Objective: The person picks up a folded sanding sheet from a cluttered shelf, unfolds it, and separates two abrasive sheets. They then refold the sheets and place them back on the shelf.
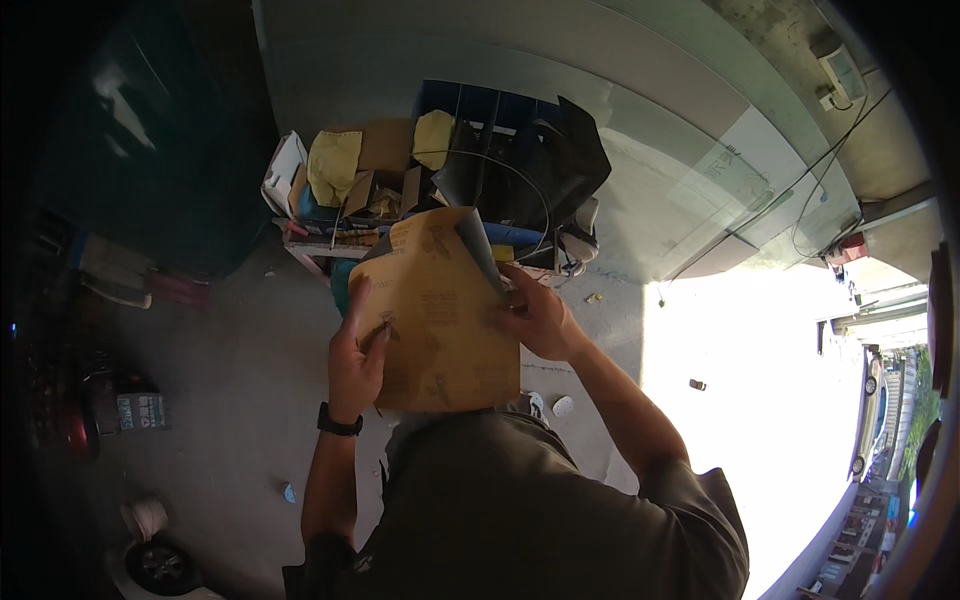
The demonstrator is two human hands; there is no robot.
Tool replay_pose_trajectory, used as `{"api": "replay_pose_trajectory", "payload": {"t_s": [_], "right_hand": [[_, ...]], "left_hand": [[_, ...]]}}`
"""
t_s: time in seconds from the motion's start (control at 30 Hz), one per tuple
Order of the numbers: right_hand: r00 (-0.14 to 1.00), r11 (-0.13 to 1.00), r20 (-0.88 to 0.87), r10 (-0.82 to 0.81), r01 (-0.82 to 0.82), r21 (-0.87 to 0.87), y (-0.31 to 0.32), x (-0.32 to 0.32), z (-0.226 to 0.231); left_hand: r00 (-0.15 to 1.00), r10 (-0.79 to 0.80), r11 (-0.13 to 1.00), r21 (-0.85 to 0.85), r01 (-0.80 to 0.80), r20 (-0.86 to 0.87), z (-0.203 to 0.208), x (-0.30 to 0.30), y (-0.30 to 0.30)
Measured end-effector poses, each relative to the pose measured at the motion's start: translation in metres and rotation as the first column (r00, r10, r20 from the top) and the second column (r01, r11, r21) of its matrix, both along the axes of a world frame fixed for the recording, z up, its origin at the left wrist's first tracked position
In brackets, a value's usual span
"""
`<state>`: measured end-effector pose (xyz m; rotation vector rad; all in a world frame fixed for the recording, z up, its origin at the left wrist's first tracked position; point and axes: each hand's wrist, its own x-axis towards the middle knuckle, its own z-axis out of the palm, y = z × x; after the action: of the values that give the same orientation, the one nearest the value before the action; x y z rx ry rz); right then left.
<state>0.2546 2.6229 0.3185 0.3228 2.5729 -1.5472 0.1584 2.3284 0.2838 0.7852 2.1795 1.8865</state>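
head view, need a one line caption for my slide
Left hand and right hand hold a brown paper sheet, top corners curling, with yellow cloths beyond.

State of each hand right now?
Left hand: closed, holding the tan sheet by its left edge.
Right hand: closed, holding that sheet's right edge.

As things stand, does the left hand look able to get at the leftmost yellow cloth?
Probably not yet: the left hand grips the left side of the tan sheet. The yellow cloth lies uncovered beyond it, so nothing seems to block a freed hand, though distance is hard to judge.
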Motion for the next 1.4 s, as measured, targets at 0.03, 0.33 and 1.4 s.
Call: {"api": "replay_pose_trajectory", "payload": {"t_s": [0.03,0.33,1.4], "right_hand": [[0.999,0.998,-0.032,-0.020,0.022,0.063,-0.001,0.004,-0.001],[0.807,0.774,-0.199,-0.556,0.590,0.231,0.080,0.012,0.033],[0.590,0.207,-0.601,-0.538,0.784,0.585,0.066,-0.147,-0.013]], "left_hand": [[0.999,-0.043,0.999,0.012,0.043,-0.031,-0.004,-0.008,0.002],[0.970,-0.210,0.957,0.175,0.229,-0.121,-0.023,-0.105,0.101],[0.275,-0.776,0.602,-0.536,0.592,-0.567,-0.095,-0.283,0.355]]}}
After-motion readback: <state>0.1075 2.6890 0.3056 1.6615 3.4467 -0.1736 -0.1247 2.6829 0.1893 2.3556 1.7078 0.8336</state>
